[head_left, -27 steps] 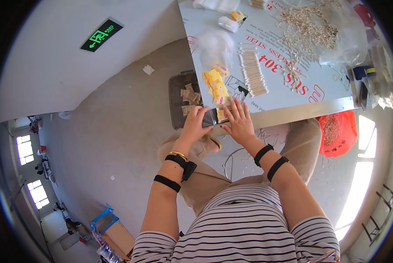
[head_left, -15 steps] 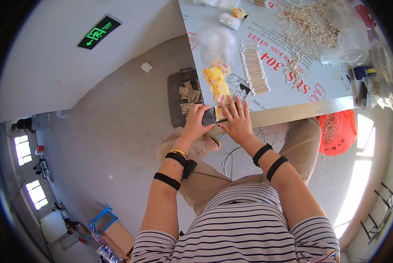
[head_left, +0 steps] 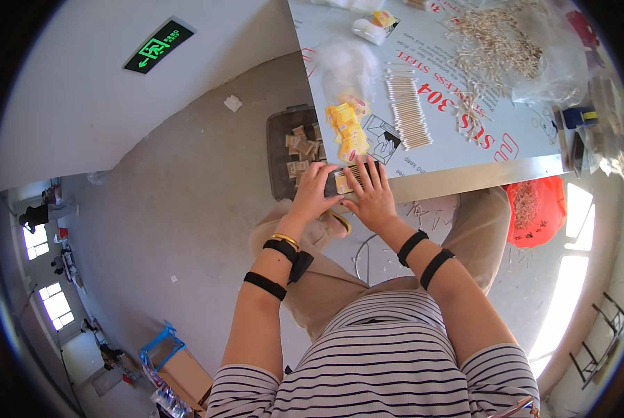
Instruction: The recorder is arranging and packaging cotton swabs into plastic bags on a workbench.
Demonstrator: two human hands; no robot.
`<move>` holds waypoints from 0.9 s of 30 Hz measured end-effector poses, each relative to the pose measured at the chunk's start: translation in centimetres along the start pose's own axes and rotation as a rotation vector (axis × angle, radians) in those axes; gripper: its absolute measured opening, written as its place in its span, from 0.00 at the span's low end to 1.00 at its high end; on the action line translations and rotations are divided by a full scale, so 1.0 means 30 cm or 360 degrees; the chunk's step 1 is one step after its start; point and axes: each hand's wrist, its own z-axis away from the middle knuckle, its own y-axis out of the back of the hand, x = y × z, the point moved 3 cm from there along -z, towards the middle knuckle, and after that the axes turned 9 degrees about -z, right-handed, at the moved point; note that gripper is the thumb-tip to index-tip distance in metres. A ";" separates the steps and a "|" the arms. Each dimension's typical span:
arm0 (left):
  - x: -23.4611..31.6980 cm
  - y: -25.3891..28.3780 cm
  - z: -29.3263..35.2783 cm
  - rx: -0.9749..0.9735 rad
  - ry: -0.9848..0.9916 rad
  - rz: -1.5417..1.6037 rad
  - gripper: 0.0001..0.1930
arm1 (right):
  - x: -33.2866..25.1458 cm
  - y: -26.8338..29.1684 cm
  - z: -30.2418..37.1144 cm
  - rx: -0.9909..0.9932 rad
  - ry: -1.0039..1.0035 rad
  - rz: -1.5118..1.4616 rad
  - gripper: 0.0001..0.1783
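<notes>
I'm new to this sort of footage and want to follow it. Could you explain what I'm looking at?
There's no machine: these are a person's bare hands, seen from a wide camera on their head looking down, so straight edges bend. On the table lie yellow packets, a neat row of cotton swabs and a loose swab pile beside a clear bag. At the near edge, the right hand rests spread over a small swab pack; the left hand curves at its left end, though whether it grips is unclear. Beside the table, a dark bin holds more packs.
</notes>
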 end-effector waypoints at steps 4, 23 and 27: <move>-0.007 0.014 0.004 -0.0050 0.0014 -0.0039 0.39 | -0.049 -0.022 -0.014 0.0013 0.0050 -0.0036 0.47; -0.169 -0.235 0.141 0.0603 0.1393 0.1345 0.24 | 0.015 0.016 0.009 -0.0028 -0.0077 0.0184 0.48; -0.137 -0.240 0.126 0.0642 0.1302 0.1182 0.25 | -0.010 0.012 0.001 -0.0026 -0.0059 0.0149 0.49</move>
